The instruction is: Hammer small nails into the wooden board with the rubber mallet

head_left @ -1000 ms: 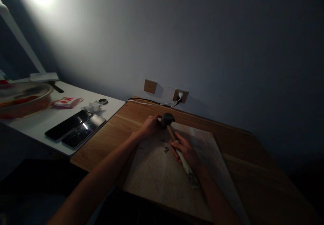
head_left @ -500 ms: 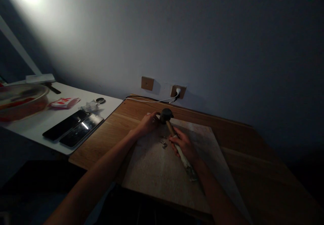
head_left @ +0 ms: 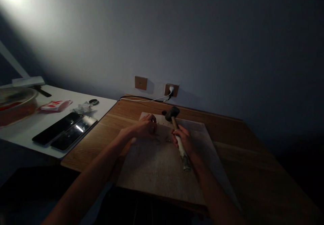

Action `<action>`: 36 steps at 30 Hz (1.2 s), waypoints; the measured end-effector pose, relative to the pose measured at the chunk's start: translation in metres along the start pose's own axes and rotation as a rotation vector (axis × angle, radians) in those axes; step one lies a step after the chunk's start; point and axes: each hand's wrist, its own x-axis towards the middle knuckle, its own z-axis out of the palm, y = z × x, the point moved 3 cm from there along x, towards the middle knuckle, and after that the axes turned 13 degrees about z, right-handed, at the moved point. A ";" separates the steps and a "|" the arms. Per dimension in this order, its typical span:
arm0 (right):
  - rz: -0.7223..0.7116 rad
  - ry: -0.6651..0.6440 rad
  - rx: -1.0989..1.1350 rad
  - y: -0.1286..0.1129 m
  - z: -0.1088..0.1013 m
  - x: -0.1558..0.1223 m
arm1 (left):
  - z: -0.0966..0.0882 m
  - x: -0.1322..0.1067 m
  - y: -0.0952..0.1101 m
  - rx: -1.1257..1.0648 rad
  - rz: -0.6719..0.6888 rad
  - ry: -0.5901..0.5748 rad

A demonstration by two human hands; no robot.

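My right hand (head_left: pixel 182 137) is wrapped round the handle of a mallet (head_left: pixel 182 155), whose dark head points toward the wall above the board. The handle is pale and looks wrapped or worn at its lower end. My left hand (head_left: pixel 148 125) rests at the upper left of a wooden board (head_left: pixel 162 171), its fingers curled inward. A small glint shows at those fingers, but what they hold is too small and dark to name. Between my hands, small metal bits (head_left: pixel 168 140) lie on the board. Behind the mallet head is a small dark round thing (head_left: pixel 164 112).
The board lies on a brown wooden table (head_left: pixel 243 157) against the wall. At left, a white table (head_left: pixel 22 144) bears two phones (head_left: pixel 73 133), crumpled clear plastic (head_left: pixel 83 108), a red-and-white packet (head_left: pixel 57 105) and a plastic tub (head_left: pixel 19 111). A charger (head_left: pixel 171 89) with white cable occupies the wall socket.
My left hand has drawn back from the mallet head, its fingers now more curled. The mallet head has shifted a little right relative to the board. The whole view has swung slightly right.
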 end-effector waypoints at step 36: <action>0.095 -0.046 0.052 0.008 0.006 0.002 | 0.020 0.030 -0.038 0.047 -0.087 0.256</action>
